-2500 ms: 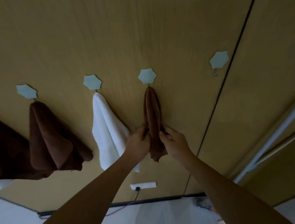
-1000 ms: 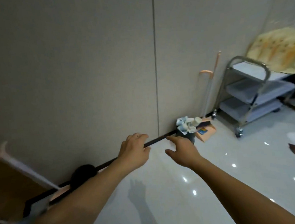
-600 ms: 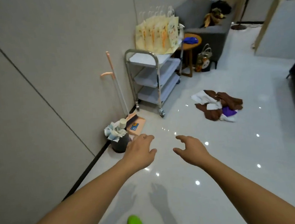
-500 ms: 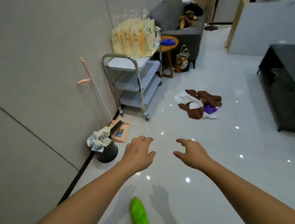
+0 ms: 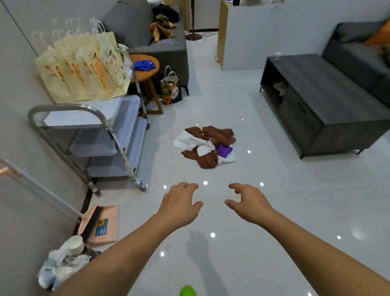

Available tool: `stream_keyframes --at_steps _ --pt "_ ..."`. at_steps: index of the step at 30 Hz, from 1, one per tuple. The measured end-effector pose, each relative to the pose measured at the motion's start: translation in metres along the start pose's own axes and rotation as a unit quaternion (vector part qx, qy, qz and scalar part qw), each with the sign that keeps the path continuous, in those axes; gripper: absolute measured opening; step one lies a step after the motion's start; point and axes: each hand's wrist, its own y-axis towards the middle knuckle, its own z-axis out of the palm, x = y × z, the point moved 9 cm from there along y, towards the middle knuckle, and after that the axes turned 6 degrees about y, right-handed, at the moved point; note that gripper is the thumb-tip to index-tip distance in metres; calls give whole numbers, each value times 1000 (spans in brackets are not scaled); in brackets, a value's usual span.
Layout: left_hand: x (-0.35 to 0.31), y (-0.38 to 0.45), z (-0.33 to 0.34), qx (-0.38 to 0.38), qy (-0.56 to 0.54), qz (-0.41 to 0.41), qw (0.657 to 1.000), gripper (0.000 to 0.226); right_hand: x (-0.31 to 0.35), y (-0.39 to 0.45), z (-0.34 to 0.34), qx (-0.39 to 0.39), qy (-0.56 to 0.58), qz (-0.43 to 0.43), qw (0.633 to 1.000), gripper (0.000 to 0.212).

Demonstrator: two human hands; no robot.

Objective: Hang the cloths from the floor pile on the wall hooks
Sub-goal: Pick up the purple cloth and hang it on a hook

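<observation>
The cloth pile [image 5: 209, 146] lies above frame centre, beyond both empty, loosely spread hands, left hand [image 5: 179, 205] and right hand [image 5: 248, 201] about equally distant.

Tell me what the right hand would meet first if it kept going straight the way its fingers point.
Probably the cloth pile on the floor. The right hand is empty, fingers loosely curled toward it, with only bare tile between. Depth is unclear, so it might pass above the pile.
</observation>
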Motion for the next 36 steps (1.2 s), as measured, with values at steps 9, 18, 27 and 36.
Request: stream_keyframes --at_steps 9,18,27,36 --pt "-4 128 -19 30 -2 57 998 59 -13 89 -29 -22 58 64 996 55" --pt "-48 282 -12 52 16 59 997 58 -74 227 -89 -26 84 88 992 54" --pt "-66 402 -18 88 13 -11 996 58 -123 356 -143 27 102 99 990 53" --pt "-55 503 -15 135 8 -28 990 58 -136 456 -147 73 124 128 981 51"
